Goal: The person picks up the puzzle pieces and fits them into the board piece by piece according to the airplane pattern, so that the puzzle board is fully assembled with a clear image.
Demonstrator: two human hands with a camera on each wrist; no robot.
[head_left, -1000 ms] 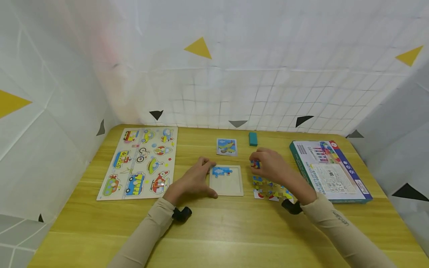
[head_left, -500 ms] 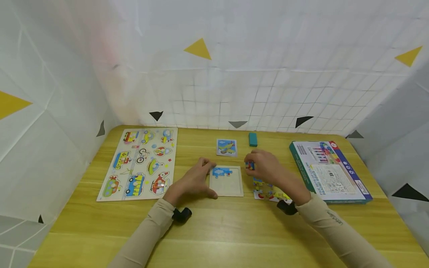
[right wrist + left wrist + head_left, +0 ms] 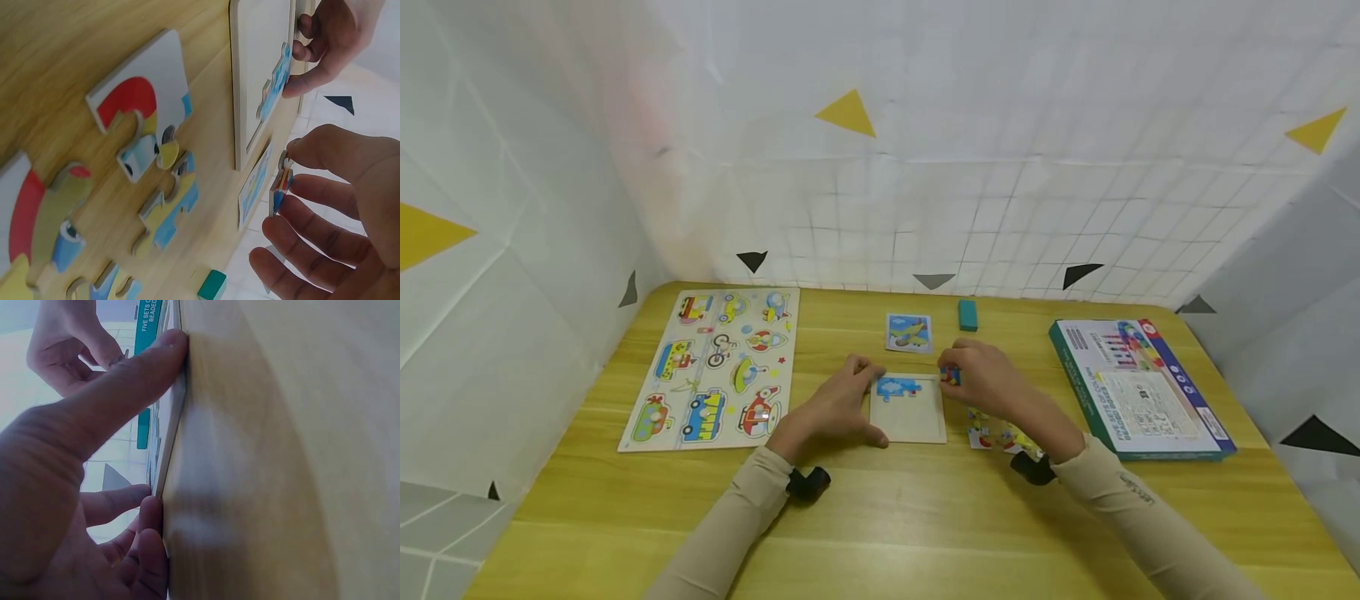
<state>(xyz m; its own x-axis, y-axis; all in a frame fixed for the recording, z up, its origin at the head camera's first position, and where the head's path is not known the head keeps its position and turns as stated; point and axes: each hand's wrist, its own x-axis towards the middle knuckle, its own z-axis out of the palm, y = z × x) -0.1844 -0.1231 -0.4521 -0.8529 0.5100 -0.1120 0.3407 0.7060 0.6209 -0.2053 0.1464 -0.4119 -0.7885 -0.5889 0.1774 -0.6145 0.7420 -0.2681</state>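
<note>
My left hand holds the left side of a square wooden puzzle tray, thumb by the near corner and fingers by the far one. Joined blue sky pieces lie in the tray's upper left. Just past its right edge, my right hand pinches a red and blue puzzle piece between thumb and fingers, raised off the table. Below that hand, loose puzzle pieces lie on the wood, partly hidden by the arm in the head view. A small picture card with a plane lies behind the tray.
A large vehicle puzzle board lies to the left. On the right is a flat boxed set with a teal edge. A small teal block sits at the back, near the white curtain.
My right hand has moved left with the puzzle piece, from above the loose pieces to the tray's right edge. My left hand stays on the tray.
</note>
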